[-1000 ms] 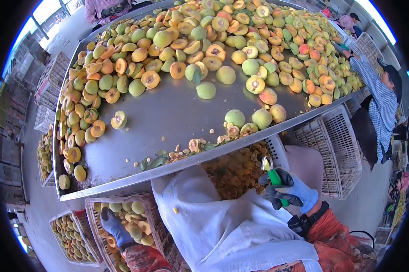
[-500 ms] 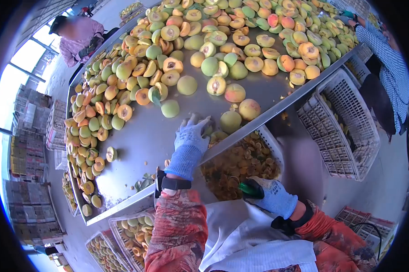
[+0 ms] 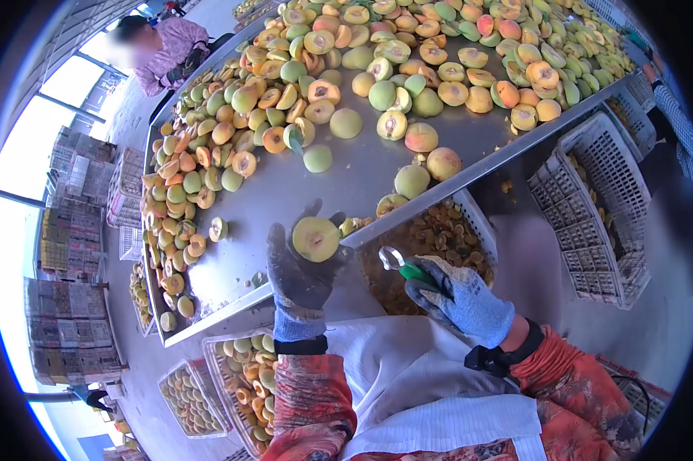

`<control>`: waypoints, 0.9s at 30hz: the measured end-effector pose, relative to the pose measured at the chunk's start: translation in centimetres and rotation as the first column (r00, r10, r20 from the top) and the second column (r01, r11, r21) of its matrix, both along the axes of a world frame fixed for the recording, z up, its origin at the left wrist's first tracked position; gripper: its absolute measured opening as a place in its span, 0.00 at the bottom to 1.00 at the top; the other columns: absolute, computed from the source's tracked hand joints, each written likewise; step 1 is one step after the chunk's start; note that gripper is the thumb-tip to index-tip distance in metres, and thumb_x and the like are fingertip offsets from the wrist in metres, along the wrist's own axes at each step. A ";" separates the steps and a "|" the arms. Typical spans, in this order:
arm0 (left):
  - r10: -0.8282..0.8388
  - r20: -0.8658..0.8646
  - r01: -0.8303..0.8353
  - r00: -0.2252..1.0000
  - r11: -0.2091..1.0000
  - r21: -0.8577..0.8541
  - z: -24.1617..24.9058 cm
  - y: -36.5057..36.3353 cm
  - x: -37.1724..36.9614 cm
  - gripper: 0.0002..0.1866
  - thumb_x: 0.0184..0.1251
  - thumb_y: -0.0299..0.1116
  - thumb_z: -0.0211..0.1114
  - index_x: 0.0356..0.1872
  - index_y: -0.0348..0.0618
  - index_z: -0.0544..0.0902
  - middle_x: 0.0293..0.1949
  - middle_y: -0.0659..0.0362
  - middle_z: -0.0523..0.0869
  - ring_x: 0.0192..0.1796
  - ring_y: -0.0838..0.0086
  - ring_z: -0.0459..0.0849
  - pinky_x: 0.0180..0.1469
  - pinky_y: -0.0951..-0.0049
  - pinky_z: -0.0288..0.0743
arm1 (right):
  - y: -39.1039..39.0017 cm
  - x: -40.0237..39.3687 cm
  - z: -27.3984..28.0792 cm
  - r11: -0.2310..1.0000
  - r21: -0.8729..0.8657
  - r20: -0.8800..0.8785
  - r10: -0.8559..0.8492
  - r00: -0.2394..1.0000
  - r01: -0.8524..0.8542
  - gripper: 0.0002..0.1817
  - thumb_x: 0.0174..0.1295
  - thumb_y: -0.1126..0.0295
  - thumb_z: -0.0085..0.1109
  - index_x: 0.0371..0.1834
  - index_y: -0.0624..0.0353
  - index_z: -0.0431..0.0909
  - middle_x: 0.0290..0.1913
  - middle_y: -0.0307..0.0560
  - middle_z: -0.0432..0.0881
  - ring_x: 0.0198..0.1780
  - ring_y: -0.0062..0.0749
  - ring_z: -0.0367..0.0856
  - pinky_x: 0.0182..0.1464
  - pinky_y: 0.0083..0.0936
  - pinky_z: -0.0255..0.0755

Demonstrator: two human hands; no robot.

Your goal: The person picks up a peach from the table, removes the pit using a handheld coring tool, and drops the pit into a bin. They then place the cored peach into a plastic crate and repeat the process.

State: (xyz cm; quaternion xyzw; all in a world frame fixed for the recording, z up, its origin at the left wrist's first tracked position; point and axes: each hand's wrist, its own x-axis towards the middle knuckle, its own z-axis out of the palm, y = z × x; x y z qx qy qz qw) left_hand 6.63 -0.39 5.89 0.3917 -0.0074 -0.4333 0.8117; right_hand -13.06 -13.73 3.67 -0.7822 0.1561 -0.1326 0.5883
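My left hand (image 3: 300, 265), in a grey-palmed blue glove, is turned palm up at the table's near edge. It holds a peach half (image 3: 315, 239) with the pale yellow cut face up and the fingers curled round its sides. My right hand (image 3: 462, 296), gloved alike, grips the green handle (image 3: 419, 275) of a pitting spoon. The spoon's shiny metal loop (image 3: 392, 258) points left toward the peach half, a short gap away. Below the spoon, a crate of brown scraps (image 3: 438, 230) sits against the table edge.
The metal table (image 3: 277, 192) carries a large heap of whole and halved peaches (image 3: 315, 92). Plastic crates stand at the right (image 3: 600, 215) and at lower left (image 3: 192, 399). One person (image 3: 166, 54) works at the far left; a checked sleeve (image 3: 677, 127) shows at far right.
My left hand has come back from the tabletop and turned palm up, now with a peach half in view. The spoon's loop has turned up into sight in my right hand. The view has shifted slightly.
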 end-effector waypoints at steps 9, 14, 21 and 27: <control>0.144 0.269 -0.182 0.952 0.976 0.119 0.1 1.8 -7.2 0.25 0.70 0.48 0.46 0.53 0.34 0.72 0.46 0.49 0.80 0.43 0.66 0.82 0.44 0.68 0.78 | 4.4 1.3 2.1 0.852 -0.523 0.070 0.064 0.996 -0.018 0.22 0.56 0.58 0.60 0.48 0.61 0.73 0.27 0.51 0.81 0.25 0.40 0.81 0.26 0.32 0.73; 0.189 0.530 -0.322 0.827 0.931 0.170 2.3 2.1 -8.9 0.20 0.72 0.41 0.46 0.49 0.32 0.75 0.38 0.52 0.82 0.37 0.70 0.84 0.41 0.76 0.78 | 5.9 0.6 2.9 0.838 -0.546 0.093 0.055 0.994 0.005 0.20 0.57 0.58 0.58 0.47 0.61 0.73 0.26 0.51 0.80 0.24 0.39 0.80 0.24 0.31 0.72; 0.275 0.564 -0.436 0.779 0.883 0.172 4.2 1.5 -10.8 0.23 0.71 0.46 0.45 0.49 0.34 0.75 0.41 0.53 0.81 0.40 0.72 0.81 0.42 0.76 0.77 | 6.8 -0.6 5.0 0.378 0.921 -0.027 0.307 0.951 -0.095 0.17 0.63 0.54 0.52 0.43 0.57 0.72 0.17 0.42 0.74 0.14 0.28 0.73 0.14 0.22 0.64; -0.052 0.253 -0.036 0.966 0.943 0.332 4.1 1.9 -9.1 0.25 0.70 0.49 0.46 0.46 0.34 0.76 0.36 0.50 0.82 0.33 0.68 0.83 0.34 0.73 0.79 | 2.8 0.0 5.3 0.340 0.922 0.003 0.470 0.883 -0.184 0.21 0.63 0.50 0.51 0.44 0.58 0.71 0.16 0.37 0.72 0.10 0.22 0.66 0.10 0.18 0.58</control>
